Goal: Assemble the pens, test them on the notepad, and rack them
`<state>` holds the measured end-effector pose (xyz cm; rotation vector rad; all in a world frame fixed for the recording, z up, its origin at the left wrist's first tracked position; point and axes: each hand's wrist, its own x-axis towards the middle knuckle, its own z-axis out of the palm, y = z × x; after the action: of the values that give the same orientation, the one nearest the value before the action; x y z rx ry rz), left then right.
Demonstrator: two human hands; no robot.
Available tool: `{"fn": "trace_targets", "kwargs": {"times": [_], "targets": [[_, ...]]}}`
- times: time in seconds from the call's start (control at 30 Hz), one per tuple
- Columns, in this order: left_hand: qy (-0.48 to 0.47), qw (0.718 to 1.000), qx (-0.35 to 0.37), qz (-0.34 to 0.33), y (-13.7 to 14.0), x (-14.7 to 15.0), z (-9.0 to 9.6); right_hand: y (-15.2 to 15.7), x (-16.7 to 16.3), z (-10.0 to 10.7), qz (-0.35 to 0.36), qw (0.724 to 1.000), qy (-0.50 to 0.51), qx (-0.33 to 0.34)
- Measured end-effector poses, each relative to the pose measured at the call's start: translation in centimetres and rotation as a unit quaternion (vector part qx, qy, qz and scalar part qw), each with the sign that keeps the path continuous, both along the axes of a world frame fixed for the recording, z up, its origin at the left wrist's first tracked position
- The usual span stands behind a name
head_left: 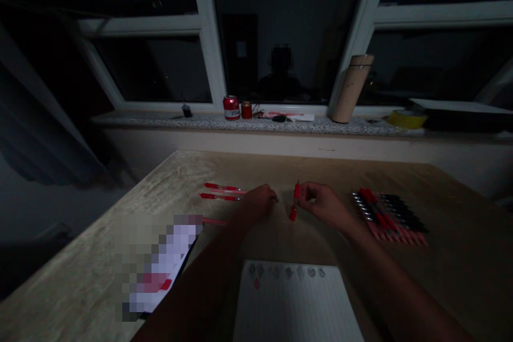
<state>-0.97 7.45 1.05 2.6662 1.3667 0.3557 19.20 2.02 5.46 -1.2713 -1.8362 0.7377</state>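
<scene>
My right hand (320, 202) pinches a red pen (296, 192) between thumb and fingers, its dark tip upward and its red end toward me. To the left of it, my left hand (261, 200) is closed, with a small pale bit showing at the fingertips; I cannot make out what it is. Red pens (220, 197) lie sideways on the table beside my left hand, partly behind it. Nearer to me lies a lined notepad (294, 304) with a row of dark scribbles across its top and one red scribble below them.
A row of black pens and red pens (385, 216) lies at the right of the table (320, 165). A phone with a lit, blurred screen (168, 262) is at the left. On the windowsill stand a red can (231, 108), a small red jar (246, 110), a tall flask (351, 88) and yellow tape (406, 119).
</scene>
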Motion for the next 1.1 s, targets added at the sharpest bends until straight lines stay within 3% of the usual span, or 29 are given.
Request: {"fn": "trace_targets", "kwargs": {"times": [0.3, 0.6, 0.7, 0.8, 0.93, 1.0, 1.1], "targets": [[0.022, 0.999, 0.033, 0.006, 0.1, 0.2, -0.1, -0.2, 0.0, 0.3, 0.011, 1.000, 0.001, 0.005], [-0.190, 0.981, 0.036, -0.001, -0.7, 0.6, 3.4, -0.5, -0.2, 0.8, 0.016, 1.000, 0.005, 0.004], [-0.347, 0.938, -0.017, -0.002, -1.4, 1.6, 4.5, -0.7, -0.3, 1.1, 0.023, 1.000, 0.014, 0.003], [-0.486, 0.865, -0.124, 0.009, -2.1, 2.6, 5.4, -0.9, -0.5, 1.4, 0.029, 0.999, 0.015, 0.006], [-0.593, 0.780, -0.198, -0.001, -3.1, 3.4, 6.7, -1.2, -0.8, 1.8, 0.035, 0.999, 0.015, 0.007], [-0.610, 0.761, -0.220, -0.003, -3.5, 3.6, 7.1, -1.4, -0.9, 1.9, 0.037, 0.999, 0.012, 0.014], [-0.611, 0.757, -0.229, 0.002, -3.7, 3.7, 7.4, -1.5, -1.0, 2.1, 0.037, 0.999, 0.008, 0.025]]}}
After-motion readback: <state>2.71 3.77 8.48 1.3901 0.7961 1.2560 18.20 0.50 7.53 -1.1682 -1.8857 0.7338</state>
